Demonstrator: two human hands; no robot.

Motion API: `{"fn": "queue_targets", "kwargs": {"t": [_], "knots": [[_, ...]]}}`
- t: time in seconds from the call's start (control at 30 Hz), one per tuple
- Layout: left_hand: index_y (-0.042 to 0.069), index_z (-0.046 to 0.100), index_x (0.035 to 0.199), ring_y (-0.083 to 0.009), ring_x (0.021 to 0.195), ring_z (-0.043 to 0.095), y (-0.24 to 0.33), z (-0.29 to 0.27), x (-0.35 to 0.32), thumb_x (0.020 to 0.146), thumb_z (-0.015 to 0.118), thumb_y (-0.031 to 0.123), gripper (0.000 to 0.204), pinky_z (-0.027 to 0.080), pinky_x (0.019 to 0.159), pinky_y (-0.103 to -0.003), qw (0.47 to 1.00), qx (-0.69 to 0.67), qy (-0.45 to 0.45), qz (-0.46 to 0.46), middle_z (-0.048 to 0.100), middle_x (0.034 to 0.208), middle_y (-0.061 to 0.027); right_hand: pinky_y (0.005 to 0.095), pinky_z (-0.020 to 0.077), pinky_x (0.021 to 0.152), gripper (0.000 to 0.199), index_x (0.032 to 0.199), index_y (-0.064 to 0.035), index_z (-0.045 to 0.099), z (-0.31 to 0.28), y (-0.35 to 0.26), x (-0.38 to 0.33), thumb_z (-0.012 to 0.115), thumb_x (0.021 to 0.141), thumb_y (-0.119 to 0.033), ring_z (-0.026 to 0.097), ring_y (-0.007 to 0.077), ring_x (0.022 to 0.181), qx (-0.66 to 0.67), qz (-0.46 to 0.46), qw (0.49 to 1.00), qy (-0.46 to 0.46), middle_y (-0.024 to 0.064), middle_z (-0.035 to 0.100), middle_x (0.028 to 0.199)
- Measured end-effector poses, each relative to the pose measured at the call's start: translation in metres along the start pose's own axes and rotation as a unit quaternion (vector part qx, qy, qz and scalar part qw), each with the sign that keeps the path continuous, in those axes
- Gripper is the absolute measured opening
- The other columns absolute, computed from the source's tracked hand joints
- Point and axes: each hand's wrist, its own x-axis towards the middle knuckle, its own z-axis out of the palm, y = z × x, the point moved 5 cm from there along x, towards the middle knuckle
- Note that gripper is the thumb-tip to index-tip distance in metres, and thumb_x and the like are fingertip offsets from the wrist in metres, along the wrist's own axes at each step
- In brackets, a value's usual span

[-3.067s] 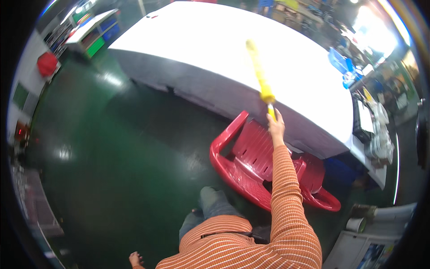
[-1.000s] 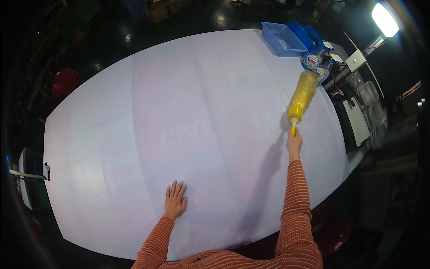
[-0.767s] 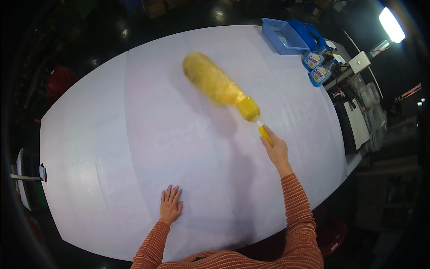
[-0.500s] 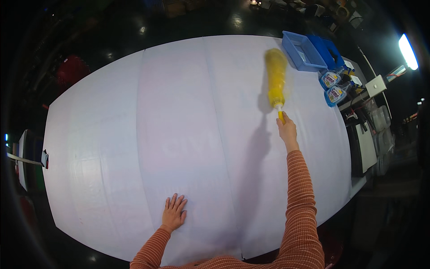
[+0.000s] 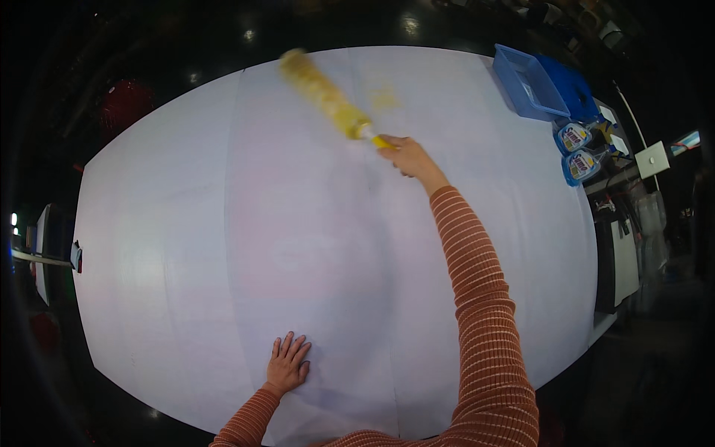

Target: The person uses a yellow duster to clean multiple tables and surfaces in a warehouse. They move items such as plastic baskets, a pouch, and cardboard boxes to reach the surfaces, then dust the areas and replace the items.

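My right hand (image 5: 407, 158) is closed round the yellow handle of a fluffy yellow duster (image 5: 324, 95). The duster's head points to the far left, over the far part of a white-covered table (image 5: 298, 216), and is smeared by motion. Whether it touches the surface, I cannot tell. Flat on the near part of the table rests my left hand (image 5: 287, 362), fingers spread and holding nothing.
At the far right corner stand a light blue plastic basket (image 5: 530, 83) and a darker blue container (image 5: 572, 83). Two blue spray bottles (image 5: 577, 153) sit just nearer. A clip (image 5: 77, 257) grips the left edge; a red round object (image 5: 125, 103) lies beyond it.
My right hand has swept the duster leftward and farther off, from beside the basket to the table's far middle, tilting it left. My left hand stays nearly in place.
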Motion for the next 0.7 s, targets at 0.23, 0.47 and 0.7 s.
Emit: {"fn": "queue_targets", "kwargs": {"t": [0.23,0.47,0.7], "knots": [[0.011,0.04,0.13,-0.0296,0.133,0.023,0.001,-0.001,0.004,0.084,0.048,0.024,0.049,0.012,0.108,-0.05,0.999,-0.02,0.019,0.024,0.034,0.139,-0.0074,0.0321,0.0477,0.058,0.042,0.122,-0.0204,0.054,0.049,-0.015,-0.196,0.062,0.081,-0.025,0.059,0.0248,0.062,-0.094,-0.181,0.971,0.127,0.0096,0.063,0.076],[0.01,0.038,0.131,-0.0304,0.135,0.019,0.008,-0.002,0.003,0.085,0.046,0.023,0.049,0.01,0.109,-0.05,0.999,-0.009,0.03,0.041,0.031,0.141,-0.0086,0.0378,0.0491,0.073,0.043,0.126,-0.0057,0.049,-0.035,0.172,-0.415,0.053,0.087,-0.023,0.064,0.0306,0.084,-0.13,0.247,0.868,0.41,0.0205,0.064,0.097],[0.012,0.035,0.134,-0.0258,0.135,0.017,0.008,-0.006,-0.001,0.087,0.043,0.026,0.05,0.01,0.11,-0.046,0.999,-0.005,0.021,0.03,0.029,0.143,-0.0052,0.0459,0.0472,0.07,0.05,0.131,-0.0128,0.042,0.025,0.124,-0.33,0.051,0.086,-0.031,0.06,0.0395,0.079,-0.115,0.211,0.914,0.327,0.0205,0.064,0.086]]}}
